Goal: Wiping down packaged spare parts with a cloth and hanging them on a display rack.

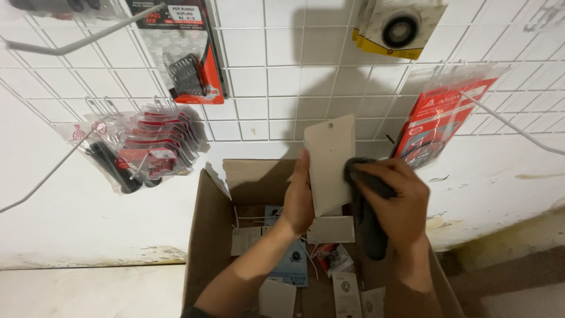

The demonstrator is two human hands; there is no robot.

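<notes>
Wiping underway: left hand (299,197) grips beige carded pack (329,162) above open cardboard box (206,235); right hand (394,203) presses dark cloth (369,221) on it. More packs (292,265) remain inside.

A pale beige card-backed packet (329,162) is held upright with its blank back to the camera, a small hanging hole near its top edge. A dark grey cloth (369,206) presses against its right edge and hangs below it.
</notes>
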